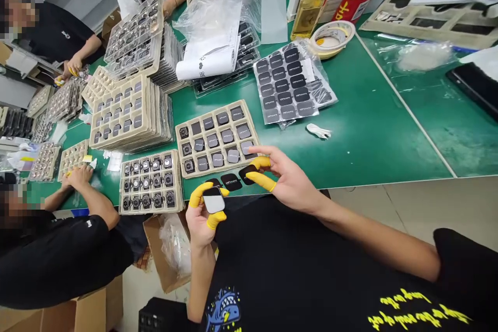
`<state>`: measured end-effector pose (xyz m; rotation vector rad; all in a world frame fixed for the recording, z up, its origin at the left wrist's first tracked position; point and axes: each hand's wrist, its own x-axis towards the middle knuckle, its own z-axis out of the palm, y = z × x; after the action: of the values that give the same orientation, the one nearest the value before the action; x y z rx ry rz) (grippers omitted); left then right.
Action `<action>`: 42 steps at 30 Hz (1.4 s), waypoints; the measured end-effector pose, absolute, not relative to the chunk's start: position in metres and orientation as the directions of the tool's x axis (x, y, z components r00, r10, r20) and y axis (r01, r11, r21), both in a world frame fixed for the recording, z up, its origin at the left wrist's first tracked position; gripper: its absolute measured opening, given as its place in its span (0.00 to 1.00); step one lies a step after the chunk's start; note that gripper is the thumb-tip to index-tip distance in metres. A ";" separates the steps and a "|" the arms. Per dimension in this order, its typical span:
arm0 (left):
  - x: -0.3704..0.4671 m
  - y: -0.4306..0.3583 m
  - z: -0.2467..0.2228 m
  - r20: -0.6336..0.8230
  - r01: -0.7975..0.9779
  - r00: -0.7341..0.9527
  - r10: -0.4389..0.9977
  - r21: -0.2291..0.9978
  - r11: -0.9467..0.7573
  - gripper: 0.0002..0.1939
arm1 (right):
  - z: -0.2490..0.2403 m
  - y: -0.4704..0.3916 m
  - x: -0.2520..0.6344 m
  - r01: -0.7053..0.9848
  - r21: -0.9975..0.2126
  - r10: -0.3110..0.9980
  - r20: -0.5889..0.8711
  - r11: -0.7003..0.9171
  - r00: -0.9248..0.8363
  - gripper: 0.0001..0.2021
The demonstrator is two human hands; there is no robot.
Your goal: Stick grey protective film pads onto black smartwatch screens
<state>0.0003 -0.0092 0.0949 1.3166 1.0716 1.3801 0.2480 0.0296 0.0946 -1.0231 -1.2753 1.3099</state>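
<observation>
Yellow covers sit on fingertips of both hands. My left hand (203, 215) grips a small rounded-square watch piece (213, 201) with a shiny face, just off the table edge. My right hand (286, 179) pinches a black square sticker (248, 175) between thumb and a finger, its index finger stretched out over the near tray. Another black sticker (231, 182) lies at the table edge between the hands. Behind them, a beige tray (208, 172) holds grey squares and, in its left column, dark watch pieces. Left of it, another tray (179, 181) holds rows of watch pieces.
Tall tray stacks (159, 119) stand at the left. A sticker sheet (286, 85), a tape roll (332, 39), a bottle (312, 8) and a crumpled white scrap (319, 131) lie beyond my hands. Other people work at the left and far side. An open carton (155, 238) is below the edge.
</observation>
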 end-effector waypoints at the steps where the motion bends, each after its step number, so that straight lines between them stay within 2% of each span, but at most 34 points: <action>1: -0.003 -0.009 0.097 0.216 -0.040 -0.001 0.976 0.976 -0.216 0.31 | 0.094 0.032 0.244 -0.083 -0.993 0.988 0.094 0.084 -0.124 0.23; 5: -0.025 -0.001 0.117 0.312 0.030 -0.008 0.950 0.950 -0.312 0.30 | 0.090 0.045 0.232 -0.033 -0.982 0.968 0.188 0.186 -0.168 0.18; 7: -0.036 0.009 0.130 0.343 0.057 0.090 0.935 0.935 -0.349 0.31 | 0.089 0.050 0.228 -0.008 -0.980 0.957 0.198 0.201 -0.214 0.16; 9: -0.044 0.022 0.138 0.288 0.065 0.281 0.916 0.946 -0.317 0.33 | 0.090 0.054 0.224 0.019 -0.978 0.948 0.198 0.209 -0.251 0.15; 12: -0.046 0.041 0.135 0.064 0.080 0.460 0.886 0.990 -0.114 0.36 | 0.090 0.059 0.217 0.044 -0.973 0.938 0.207 0.228 -0.277 0.13; 15: -0.044 0.051 0.118 -0.020 0.077 0.436 0.900 0.997 -0.016 0.39 | 0.087 0.064 0.214 0.076 -0.962 0.938 0.234 0.261 -0.257 0.16; 19: -0.045 0.054 0.100 0.049 0.143 0.430 0.901 0.982 -0.121 0.38 | 0.078 0.070 0.216 0.115 -0.948 0.934 0.263 0.297 -0.240 0.19; 21: -0.045 0.056 0.100 0.114 0.192 0.468 0.876 0.955 -0.227 0.37 | 0.075 0.072 0.219 0.130 -0.957 0.944 0.221 0.259 -0.247 0.17; 24: -0.044 0.061 0.105 0.209 0.262 0.528 0.823 0.882 -0.392 0.37 | 0.076 0.077 0.222 0.159 -0.982 0.966 0.061 0.103 -0.251 0.15; 27: -0.042 0.064 0.110 0.253 0.302 0.581 0.773 0.815 -0.494 0.37 | 0.079 0.082 0.225 0.160 -0.984 0.961 -0.114 -0.075 -0.251 0.19; 30: -0.039 0.065 0.112 0.269 0.345 0.603 0.751 0.760 -0.550 0.35 | 0.080 0.086 0.225 0.131 -0.973 0.938 -0.221 -0.192 -0.267 0.25; 37: -0.037 0.067 0.117 0.177 0.451 0.621 0.764 0.716 -0.533 0.31 | 0.080 0.087 0.223 0.066 -0.964 0.921 -0.265 -0.257 -0.285 0.27; 42: -0.034 0.069 0.120 0.193 0.457 0.620 0.761 0.699 -0.550 0.28 | 0.078 0.087 0.224 0.064 -0.960 0.917 -0.278 -0.271 -0.287 0.27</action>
<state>-0.0336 0.0695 0.1201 2.2338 0.9520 0.6490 0.2239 0.0875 0.0785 -1.2792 -1.2996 1.6349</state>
